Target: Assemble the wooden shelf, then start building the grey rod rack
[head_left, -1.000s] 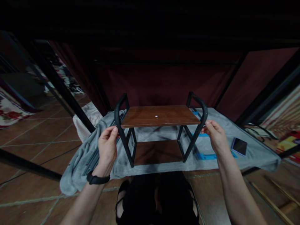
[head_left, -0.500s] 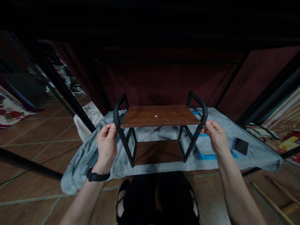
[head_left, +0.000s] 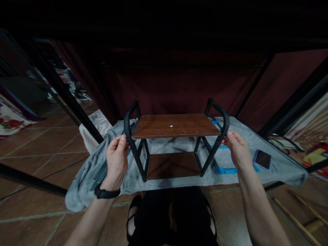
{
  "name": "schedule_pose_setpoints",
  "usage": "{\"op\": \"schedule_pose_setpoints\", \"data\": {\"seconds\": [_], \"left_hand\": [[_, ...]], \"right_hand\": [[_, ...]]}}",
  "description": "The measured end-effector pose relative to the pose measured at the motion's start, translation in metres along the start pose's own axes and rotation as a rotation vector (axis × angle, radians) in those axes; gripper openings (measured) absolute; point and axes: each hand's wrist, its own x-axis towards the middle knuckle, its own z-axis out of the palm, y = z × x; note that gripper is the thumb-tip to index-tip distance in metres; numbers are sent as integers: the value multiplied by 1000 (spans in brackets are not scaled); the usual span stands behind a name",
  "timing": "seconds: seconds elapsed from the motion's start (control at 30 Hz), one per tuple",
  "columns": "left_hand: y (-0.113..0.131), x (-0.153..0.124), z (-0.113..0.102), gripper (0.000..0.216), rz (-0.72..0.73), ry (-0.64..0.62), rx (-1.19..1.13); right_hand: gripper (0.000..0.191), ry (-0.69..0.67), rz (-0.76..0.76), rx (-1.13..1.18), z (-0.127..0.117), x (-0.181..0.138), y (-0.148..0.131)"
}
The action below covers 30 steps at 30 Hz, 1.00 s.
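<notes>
A small two-tier shelf with brown wood boards stands upright in front of me, its lower board resting low near the grey cloth. Black tube frames rise at both ends, the left frame and the right frame curving above the upper board. My left hand is pinched closed against the outside of the left frame, at upper-board height. At the same height my right hand pinches beside the right frame. Whatever lies between the fingertips is too small or hidden. A white speck marks the upper board.
To the right on the cloth lie a phone and blue strips. Dark tubes lie on the cloth at left. A dark red panel stands behind, with a black post at left. Wooden bars lie on the tiled floor.
The right frame's curved top has shifted slightly outward to the right, and my right hand with it. My left hand keeps its place at the left frame.
</notes>
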Motion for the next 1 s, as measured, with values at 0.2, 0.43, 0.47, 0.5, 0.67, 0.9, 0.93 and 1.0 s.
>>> {"op": "schedule_pose_setpoints", "data": {"seconds": [0.2,0.43,0.47,0.5,0.67,0.9,0.93,1.0], "left_hand": [[4,3,2,27,19,-1,18],[-1,1,0,24,16,8,11],[-1,1,-1,24,14,5,14],[-2,1,-1,25,12,3,17],[-2,-2,-2,25,13,2,38],[-1,-2,-1,26,-8,24,0],[0,-1,0,26,-7,32,1],[2,0,2,27,-4,38,0]], "right_hand": [[32,30,14,-21,-5,-4,5],[29,10,-34,-69,-5,-3,3],[28,9,-37,-67,-4,-2,3],[28,8,-39,-67,-4,-2,2],[29,2,-49,-73,-1,2,0],[34,5,-37,-26,2,-1,-3],[33,5,-34,-25,2,-2,-3],[32,6,-30,-33,1,-4,-2]]}}
